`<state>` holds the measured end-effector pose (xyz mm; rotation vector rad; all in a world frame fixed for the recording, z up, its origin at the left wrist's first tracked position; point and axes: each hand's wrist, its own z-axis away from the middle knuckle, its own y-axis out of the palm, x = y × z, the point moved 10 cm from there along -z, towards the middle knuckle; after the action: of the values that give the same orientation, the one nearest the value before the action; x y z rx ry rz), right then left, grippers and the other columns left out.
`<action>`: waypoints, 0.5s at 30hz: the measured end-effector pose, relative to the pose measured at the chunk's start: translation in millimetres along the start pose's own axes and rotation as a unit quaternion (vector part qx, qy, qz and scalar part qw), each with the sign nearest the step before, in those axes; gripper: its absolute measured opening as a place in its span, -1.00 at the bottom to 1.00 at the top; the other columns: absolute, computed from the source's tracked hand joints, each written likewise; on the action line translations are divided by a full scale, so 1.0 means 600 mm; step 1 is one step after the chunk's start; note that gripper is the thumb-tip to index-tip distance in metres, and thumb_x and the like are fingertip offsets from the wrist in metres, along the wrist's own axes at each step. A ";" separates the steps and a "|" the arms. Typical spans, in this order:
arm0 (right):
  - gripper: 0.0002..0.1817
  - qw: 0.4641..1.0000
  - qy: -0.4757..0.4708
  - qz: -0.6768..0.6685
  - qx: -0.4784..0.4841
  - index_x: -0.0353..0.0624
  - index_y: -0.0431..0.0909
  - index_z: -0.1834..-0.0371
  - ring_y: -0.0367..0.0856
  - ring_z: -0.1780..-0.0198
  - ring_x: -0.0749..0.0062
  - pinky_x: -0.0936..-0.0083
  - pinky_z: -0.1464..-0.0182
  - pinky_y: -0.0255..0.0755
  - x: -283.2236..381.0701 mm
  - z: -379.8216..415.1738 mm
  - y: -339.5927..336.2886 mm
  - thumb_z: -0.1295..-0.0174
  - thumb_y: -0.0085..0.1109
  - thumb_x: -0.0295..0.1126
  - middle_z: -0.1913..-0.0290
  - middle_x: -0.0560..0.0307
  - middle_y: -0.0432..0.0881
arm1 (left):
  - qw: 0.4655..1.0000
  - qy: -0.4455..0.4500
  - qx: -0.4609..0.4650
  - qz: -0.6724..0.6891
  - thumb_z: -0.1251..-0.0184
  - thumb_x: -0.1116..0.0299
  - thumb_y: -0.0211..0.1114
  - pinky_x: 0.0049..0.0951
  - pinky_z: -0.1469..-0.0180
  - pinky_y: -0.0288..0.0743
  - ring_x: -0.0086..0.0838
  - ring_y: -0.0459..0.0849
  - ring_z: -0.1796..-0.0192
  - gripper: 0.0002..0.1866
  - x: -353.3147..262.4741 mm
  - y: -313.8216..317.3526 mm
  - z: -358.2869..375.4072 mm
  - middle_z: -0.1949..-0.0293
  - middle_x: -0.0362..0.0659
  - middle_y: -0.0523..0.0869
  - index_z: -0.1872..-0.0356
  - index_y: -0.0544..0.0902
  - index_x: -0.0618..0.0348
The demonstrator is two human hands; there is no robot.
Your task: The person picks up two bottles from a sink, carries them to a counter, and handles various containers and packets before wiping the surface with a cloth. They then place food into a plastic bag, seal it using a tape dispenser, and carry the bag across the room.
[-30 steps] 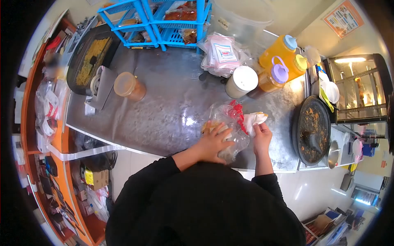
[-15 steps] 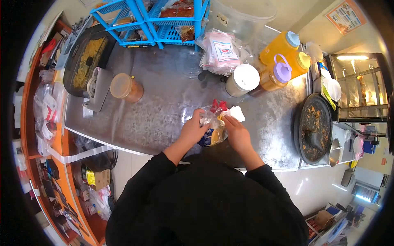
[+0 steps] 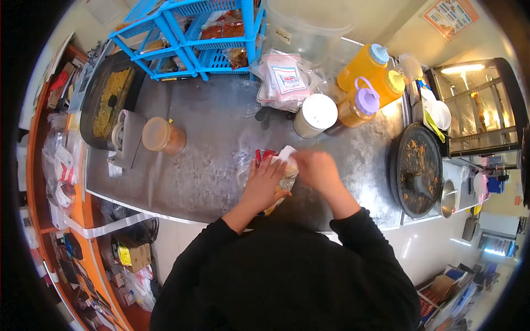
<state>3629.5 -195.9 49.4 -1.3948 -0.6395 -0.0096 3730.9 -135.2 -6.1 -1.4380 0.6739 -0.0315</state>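
A clear plastic bag (image 3: pixel 243 168) with red, yellow and blue print lies on the steel counter near its front edge. My left hand (image 3: pixel 264 186) rests on it, fingers spread, pressing the bag down. Some white paper (image 3: pixel 286 154) shows at the bag's upper right, beside the fingertips. Just right of the bag is my right hand (image 3: pixel 317 171), closed and blurred by motion; what it holds, if anything, is hidden. The bag's contents are mostly covered by my left hand.
Behind the bag stand a white-lidded tub (image 3: pixel 319 112), sauce bottles (image 3: pixel 361 69) and stacked printed bags (image 3: pixel 287 80). An orange-brown jar (image 3: pixel 164 135) is at left. Blue racks (image 3: pixel 204 41) stand at the back, and a dark round pan (image 3: pixel 418 171) sits right.
My left hand has opened and now lies flat over the bag. My right hand has come off the bag and closed. The camera view has shifted slightly.
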 end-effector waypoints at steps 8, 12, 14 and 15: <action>-0.12 0.975 0.172 0.061 -0.129 0.00 0.18 -0.48 0.67 -0.03 -0.06 0.17 0.03 0.60 -0.051 -0.081 -0.138 -0.10 0.33 -0.02 -0.46 -0.16 0.24 | 1.000 0.007 -0.002 -0.007 -0.13 -0.09 0.38 0.28 -0.46 -0.10 -0.15 0.20 -0.48 -0.30 -0.010 -0.006 0.001 -0.31 -0.12 0.47 -0.28 0.48 -0.02; -0.14 0.979 0.175 0.080 -0.064 -0.01 0.23 -0.45 0.69 0.01 -0.02 0.18 0.05 0.61 -0.049 -0.066 -0.122 -0.05 0.37 -0.09 -0.48 -0.12 0.23 | 1.000 0.011 -0.010 0.000 -0.12 -0.09 0.39 0.29 -0.46 -0.11 -0.15 0.21 -0.48 -0.30 -0.007 -0.003 0.005 -0.29 -0.13 0.48 -0.27 0.48 -0.02; -0.17 0.978 0.188 0.086 -0.026 -0.02 0.29 -0.41 0.70 0.03 0.01 0.21 0.07 0.62 -0.041 -0.034 -0.129 -0.02 0.39 -0.14 -0.48 -0.09 0.24 | 1.000 0.012 -0.012 0.001 -0.13 -0.09 0.38 0.29 -0.46 -0.11 -0.15 0.21 -0.48 -0.30 -0.008 -0.001 0.006 -0.29 -0.13 0.48 -0.27 0.48 -0.02; -0.21 0.974 0.195 0.111 -0.010 -0.02 0.32 -0.39 0.70 0.04 0.02 0.23 0.08 0.62 -0.042 -0.018 -0.132 -0.02 0.39 -0.18 -0.48 -0.08 0.24 | 1.000 0.013 -0.010 0.002 -0.13 -0.09 0.38 0.29 -0.46 -0.11 -0.15 0.21 -0.48 -0.31 -0.009 0.000 0.006 -0.30 -0.14 0.48 -0.27 0.49 -0.02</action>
<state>3583.5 -230.8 110.2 -1.4269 -0.1553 -0.1101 3728.5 -129.7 -4.0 -1.4580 0.6988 -0.0402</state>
